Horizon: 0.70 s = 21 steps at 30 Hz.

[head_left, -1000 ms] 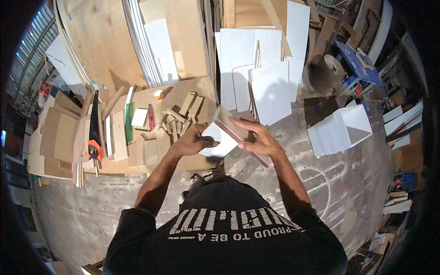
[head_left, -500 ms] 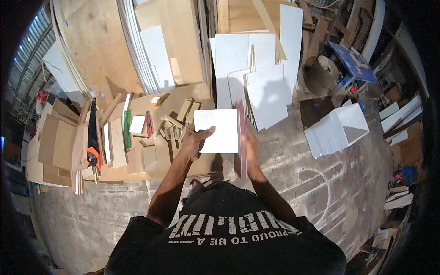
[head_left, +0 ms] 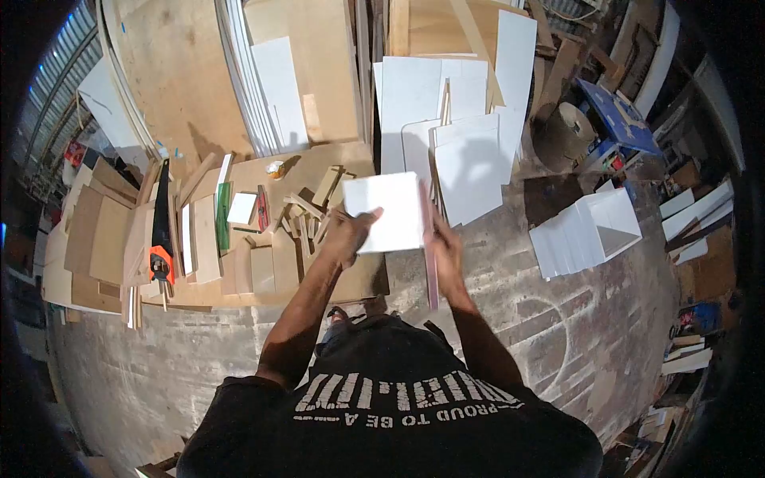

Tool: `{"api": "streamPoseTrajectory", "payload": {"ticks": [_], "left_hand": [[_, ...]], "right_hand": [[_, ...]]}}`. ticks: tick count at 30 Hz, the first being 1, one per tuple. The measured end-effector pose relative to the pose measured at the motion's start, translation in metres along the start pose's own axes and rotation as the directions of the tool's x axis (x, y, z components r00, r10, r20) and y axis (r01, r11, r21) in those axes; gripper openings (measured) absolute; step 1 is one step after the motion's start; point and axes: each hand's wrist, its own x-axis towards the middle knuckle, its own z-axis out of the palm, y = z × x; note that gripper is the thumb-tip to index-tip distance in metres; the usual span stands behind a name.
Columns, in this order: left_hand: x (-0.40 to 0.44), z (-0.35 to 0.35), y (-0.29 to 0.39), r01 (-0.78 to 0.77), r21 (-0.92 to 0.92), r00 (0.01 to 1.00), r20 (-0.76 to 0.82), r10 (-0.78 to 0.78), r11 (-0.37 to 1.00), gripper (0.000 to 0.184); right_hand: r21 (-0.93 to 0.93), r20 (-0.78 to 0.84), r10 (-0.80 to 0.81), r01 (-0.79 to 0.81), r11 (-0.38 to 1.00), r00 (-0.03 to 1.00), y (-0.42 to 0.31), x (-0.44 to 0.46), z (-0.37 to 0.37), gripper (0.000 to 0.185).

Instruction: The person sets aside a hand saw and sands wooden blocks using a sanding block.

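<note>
My left hand [head_left: 348, 237] is closed on a square white panel [head_left: 390, 209], its thumb lying on top of the face and its fingers out of sight underneath. Along the panel's right edge stands a long, narrow reddish sanding board [head_left: 433, 275], slightly blurred. My right hand [head_left: 449, 256] is wrapped round this board from the right side. The board's upper part lies against or very close to the panel edge. Both hands are held out in front of my body, just right of the low wooden worktable [head_left: 366, 275].
On the table lie a handsaw [head_left: 162, 231] with an orange handle, several wood offcuts [head_left: 307, 211], a small white piece [head_left: 242, 209] and a small tub [head_left: 275, 169]. White sheets [head_left: 470, 167] lean ahead. A stack of white boxes [head_left: 586, 231] stands on the floor to the right.
The panel has shifted up and slightly right with my left hand, and is tilted a little. My right hand and the sanding board have also moved slightly right.
</note>
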Motion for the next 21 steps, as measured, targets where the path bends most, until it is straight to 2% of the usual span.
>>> {"api": "streamPoseTrajectory", "payload": {"ticks": [1,2,3,5,6,8,9,10,11,13,14,15,16,17,18,19,21], "left_hand": [[-0.007,0.009,-0.004,-0.055,0.039,0.997,0.060,0.052,0.998,0.032],[-0.014,0.018,-0.004,-0.005,0.012,0.998,0.068,0.004,1.000,0.033],[-0.019,0.024,-0.004,0.044,-0.011,0.996,0.076,-0.043,0.999,0.033],[-0.013,0.021,-0.007,0.027,-0.075,0.996,0.084,-0.021,0.997,0.033],[-0.010,0.019,-0.007,0.013,-0.111,0.997,0.081,-0.004,0.994,0.033],[-0.003,0.012,-0.001,-0.016,-0.176,0.999,-0.054,0.006,0.984,0.036],[-0.001,0.009,0.002,-0.034,-0.211,0.992,-0.128,0.007,0.977,0.037],[0.000,0.014,0.011,-0.147,-0.284,0.977,-0.189,0.095,0.947,0.040],[0.007,0.011,0.012,-0.214,-0.314,0.967,-0.202,0.155,0.925,0.039],[0.016,0.008,0.001,-0.213,-0.369,0.967,-0.213,0.141,0.905,0.037],[0.018,0.013,-0.009,-0.226,-0.368,0.967,-0.199,0.161,0.902,0.038],[0.018,0.023,-0.018,-0.239,-0.366,0.966,-0.182,0.183,0.899,0.039],[0.009,0.040,-0.019,-0.195,-0.314,0.946,-0.310,0.094,0.929,0.037],[0.003,0.054,-0.018,-0.253,-0.222,0.930,-0.325,0.173,0.942,0.037],[0.001,0.050,-0.026,-0.256,-0.133,0.941,-0.261,0.215,0.957,0.036],[-0.002,0.048,-0.025,-0.264,-0.045,0.948,-0.195,0.250,0.964,0.037],[-0.021,0.042,-0.004,-0.011,0.044,0.996,-0.086,0.015,0.999,0.039]], "right_hand": [[0.085,-0.070,0.225,-0.219,0.972,0.972,-0.003,0.025,-0.002,0.071],[0.123,-0.001,0.203,-0.202,0.972,0.979,-0.036,0.048,-0.010,0.071],[0.069,-0.010,0.171,-0.170,0.983,0.985,-0.043,0.062,-0.009,0.071],[-0.039,-0.020,0.096,-0.097,0.995,0.995,-0.049,0.077,-0.003,0.071],[-0.011,-0.015,0.182,-0.182,0.983,0.983,-0.044,0.067,-0.003,0.070],[0.036,0.028,0.318,-0.319,0.947,0.948,-0.022,0.035,0.001,0.070],[0.064,0.077,0.217,-0.222,0.973,0.973,-0.009,0.007,0.000,0.069],[0.100,0.119,0.122,-0.134,0.986,0.985,0.001,-0.019,-0.003,0.068],[0.175,0.113,0.208,-0.226,0.958,0.972,0.006,-0.026,-0.003,0.066],[0.322,0.100,0.390,-0.401,0.858,0.915,0.013,-0.041,-0.007,0.064],[0.640,0.164,0.406,-0.410,0.650,0.899,0.021,-0.034,-0.006,0.063],[0.696,0.076,0.414,-0.345,0.630,0.907,0.017,-0.025,-0.002,0.064],[0.745,-0.013,0.416,-0.268,0.610,0.909,0.009,-0.011,0.006,0.064],[0.787,-0.102,0.420,-0.185,0.588,0.902,-0.002,0.004,0.014,0.065],[0.871,-0.119,0.432,-0.114,0.477,0.894,-0.040,0.017,0.019,0.069],[0.834,-0.111,0.408,-0.138,0.534,0.906,-0.033,0.027,0.013,0.070],[0.746,-0.085,0.382,-0.195,0.637,0.920,-0.010,0.036,-0.003,0.070]]}}
